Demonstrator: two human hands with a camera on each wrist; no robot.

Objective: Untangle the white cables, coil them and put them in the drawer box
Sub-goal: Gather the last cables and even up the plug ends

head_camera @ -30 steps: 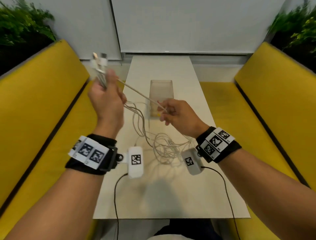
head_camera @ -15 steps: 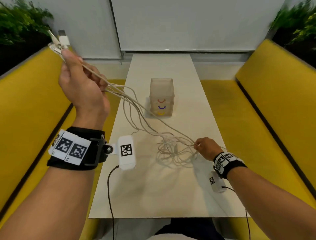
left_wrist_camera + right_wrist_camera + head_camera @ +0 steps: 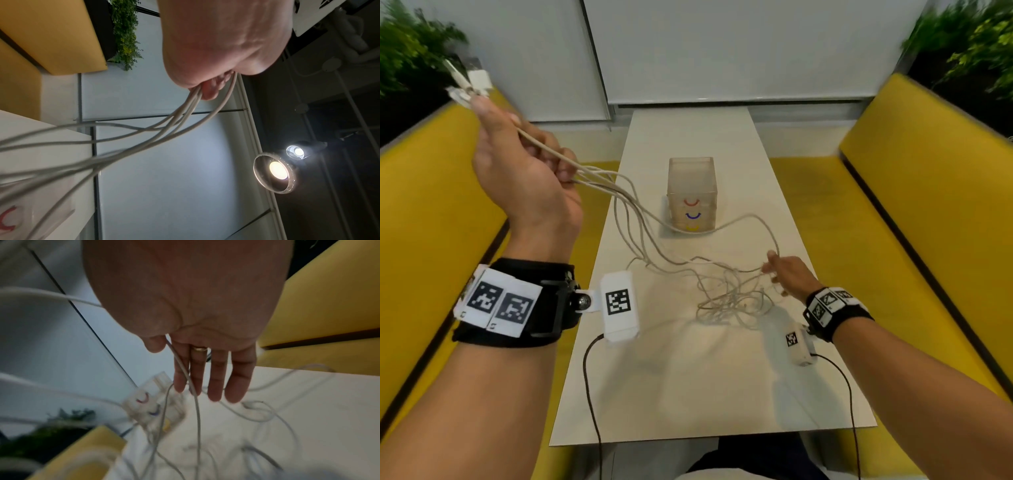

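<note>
My left hand [image 3: 530,174] is raised over the left bench and grips a bundle of white cables [image 3: 599,178], whose plugs [image 3: 467,85] stick out above the fist. In the left wrist view the cables [image 3: 185,116] leave the curled fingers [image 3: 209,91] and fan out downward. They run down to a loose tangle [image 3: 732,298] on the white table [image 3: 688,394]. My right hand [image 3: 786,274] hovers low at the tangle's right side, fingers straight. One cable [image 3: 185,369] runs from between thumb and index finger along the fingers [image 3: 213,382]. The translucent drawer box [image 3: 691,192] stands mid-table behind the tangle.
Yellow benches [image 3: 928,205] flank the narrow table on both sides. A cable loop [image 3: 756,222] arcs past the drawer box's right front corner. The box [image 3: 156,408] shows red, blue and yellow handles. Black wrist-camera leads [image 3: 592,394] hang over the near table edge.
My right hand slid down the cable from near the left hand to the table and has straightened its fingers. The left hand rose up and leftward, drawing the cables out of the tangle.
</note>
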